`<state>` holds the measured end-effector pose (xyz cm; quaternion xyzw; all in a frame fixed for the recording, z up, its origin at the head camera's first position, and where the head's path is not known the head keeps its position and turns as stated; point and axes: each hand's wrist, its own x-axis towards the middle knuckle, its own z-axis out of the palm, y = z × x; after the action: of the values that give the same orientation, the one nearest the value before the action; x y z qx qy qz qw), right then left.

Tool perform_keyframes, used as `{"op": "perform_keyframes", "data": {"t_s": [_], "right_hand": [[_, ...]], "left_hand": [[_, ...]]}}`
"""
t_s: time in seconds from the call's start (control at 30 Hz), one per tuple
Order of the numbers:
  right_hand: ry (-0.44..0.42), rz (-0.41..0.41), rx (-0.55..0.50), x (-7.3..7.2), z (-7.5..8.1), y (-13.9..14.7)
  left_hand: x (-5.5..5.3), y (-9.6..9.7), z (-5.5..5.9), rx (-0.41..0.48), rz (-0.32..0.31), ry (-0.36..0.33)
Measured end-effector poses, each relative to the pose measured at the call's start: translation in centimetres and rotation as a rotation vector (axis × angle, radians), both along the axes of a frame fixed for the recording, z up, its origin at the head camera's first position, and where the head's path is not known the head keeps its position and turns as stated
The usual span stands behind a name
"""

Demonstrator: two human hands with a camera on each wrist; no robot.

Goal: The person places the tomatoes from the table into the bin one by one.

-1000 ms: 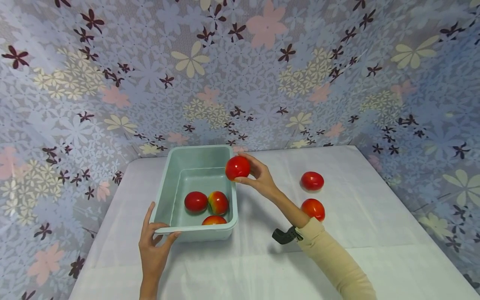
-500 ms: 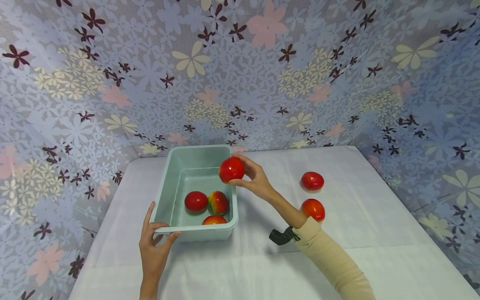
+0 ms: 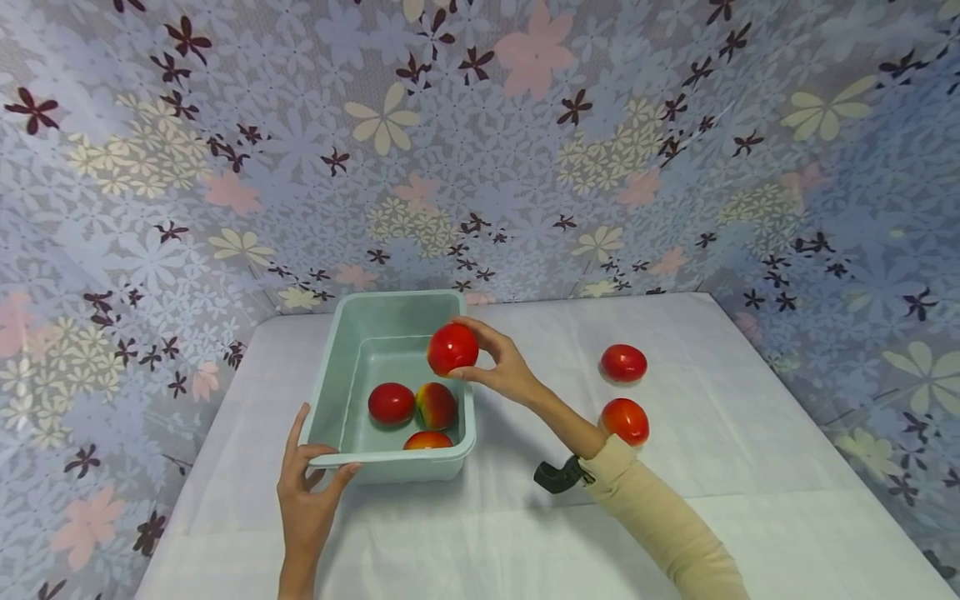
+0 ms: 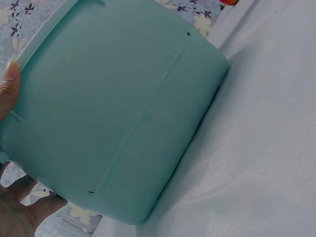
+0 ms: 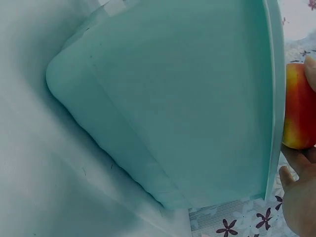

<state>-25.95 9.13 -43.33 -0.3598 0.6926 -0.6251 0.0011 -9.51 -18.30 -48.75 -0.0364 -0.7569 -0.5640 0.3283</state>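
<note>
In the head view my right hand [image 3: 508,372] holds a shiny round red fruit [image 3: 452,348] between thumb and fingers, above the right side of a pale green plastic bin [image 3: 390,457]. Yellow shows on one side of this fruit [image 5: 297,108] in the right wrist view; its exact kind is unclear. My left hand [image 3: 306,498] grips the bin's near left corner, thumb against the front rim. Inside the bin lie a plain red fruit [image 3: 391,404], a red, yellow and green fruit [image 3: 437,406] and an orange-red fruit [image 3: 427,440], partly hidden by the front rim.
Two red fruits, one farther back [image 3: 624,363] and one nearer [image 3: 626,421], lie on the white-covered table [image 3: 750,433] to the right. A black strap [image 3: 558,476] sits at my right wrist. Floral fabric [image 3: 525,167] rises behind the table.
My right hand has carried the round red fruit leftward and slightly down, from beside the bin's right rim to over its inside. My left hand and the bin stay put.
</note>
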Motion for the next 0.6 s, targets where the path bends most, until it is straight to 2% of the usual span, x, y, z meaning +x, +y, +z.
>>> {"op": "perform_keyframes", "data": {"t_s": [0.33,0.47,0.6], "right_hand": [[-0.01,0.001,0.062,0.2,0.2,-0.6],[-0.009,0.002,0.086,1.2,1.7,-0.7],[-0.002,0.001,0.117,2.0,2.9,-0.9]], "left_hand": [[0.1,0.0,0.1,0.01,-0.01,-0.021],[0.1,-0.1,0.1,0.011,-0.01,-0.045],[0.1,0.0,0.2,0.005,-0.005,-0.038]]}}
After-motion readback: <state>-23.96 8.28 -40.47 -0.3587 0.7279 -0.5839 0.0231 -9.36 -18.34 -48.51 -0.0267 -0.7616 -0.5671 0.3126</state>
